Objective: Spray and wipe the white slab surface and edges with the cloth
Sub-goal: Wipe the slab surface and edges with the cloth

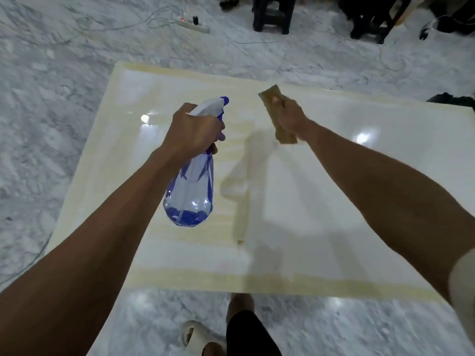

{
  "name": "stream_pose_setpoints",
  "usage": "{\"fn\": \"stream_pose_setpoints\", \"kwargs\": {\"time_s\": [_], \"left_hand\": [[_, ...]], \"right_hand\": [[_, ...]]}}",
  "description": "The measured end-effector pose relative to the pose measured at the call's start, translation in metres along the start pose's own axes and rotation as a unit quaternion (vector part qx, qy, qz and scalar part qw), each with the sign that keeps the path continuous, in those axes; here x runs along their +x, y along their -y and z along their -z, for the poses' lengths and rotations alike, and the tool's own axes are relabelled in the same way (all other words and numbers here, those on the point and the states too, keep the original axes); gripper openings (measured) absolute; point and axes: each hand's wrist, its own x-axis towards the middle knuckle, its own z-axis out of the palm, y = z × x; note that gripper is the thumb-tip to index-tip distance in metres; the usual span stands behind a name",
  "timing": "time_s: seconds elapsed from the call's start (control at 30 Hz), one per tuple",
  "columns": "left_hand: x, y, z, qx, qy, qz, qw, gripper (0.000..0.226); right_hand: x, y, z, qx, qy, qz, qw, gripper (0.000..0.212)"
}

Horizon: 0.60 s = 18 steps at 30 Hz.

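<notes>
Foot: a pale sandal (pixel 196 339) on the marble floor (pixel 38 140), just short of the slab's near edge.
Slab: a glossy white slab (pixel 321 201) lies flat on the floor, rectangular, with a yellowish band along its near, left and far edges and lamp glare on its face.
Bottle: over the slab's left half, the left hand (pixel 191 131) is wrapped around the neck of a clear blue plastic spray bottle (pixel 190 196), a finger curled under the trigger; white nozzle aimed at the slab's far side.
Cloth: over the slab's middle, the right hand (pixel 289 115) is clenched on a folded tan cloth (pixel 280 116), soft and ragged at the ends; whether it touches the slab cannot be told.
Beyond the slab: a white power strip (pixel 191 23) and loose cables, then dark stool legs (pixel 272 14).
Risk, spray: a burst aimed high would likely carry past the far edge toward the power strip.
Risk, footing: wet polished marble beside the slab looks slippery under a sandal.
Risk, finish: a damp cloth dragged unevenly may leave streaks on the gloss.
</notes>
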Motion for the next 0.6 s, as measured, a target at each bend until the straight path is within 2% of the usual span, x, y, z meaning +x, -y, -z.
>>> {"fn": "stream_pose_setpoints", "kwargs": {"time_s": [0.13, 0.23, 0.33, 0.5, 0.6], "left_hand": [[0.066, 0.004, 0.000, 0.009, -0.020, -0.005, 1.000, 0.017], [0.094, 0.017, -0.001, 0.007, -0.026, -0.006, 1.000, 0.020], [0.104, 0.033, -0.003, 0.002, -0.034, -0.002, 0.999, 0.019], [0.085, 0.052, 0.000, 0.013, -0.041, 0.018, 0.999, 0.026], [0.056, 0.055, 0.004, 0.011, -0.037, 0.030, 0.999, 0.019]], "right_hand": [[0.132, -0.016, -0.015, -0.132, 0.041, 0.065, 0.988, 0.046], [0.180, -0.037, -0.046, -0.231, 0.059, 0.047, 0.970, 0.052], [0.166, -0.059, -0.092, -0.364, 0.085, 0.004, 0.928, 0.057], [0.102, -0.075, -0.122, -0.361, 0.090, 0.039, 0.928, 0.055], [0.035, -0.079, -0.139, -0.363, 0.104, 0.058, 0.924, 0.054]]}}
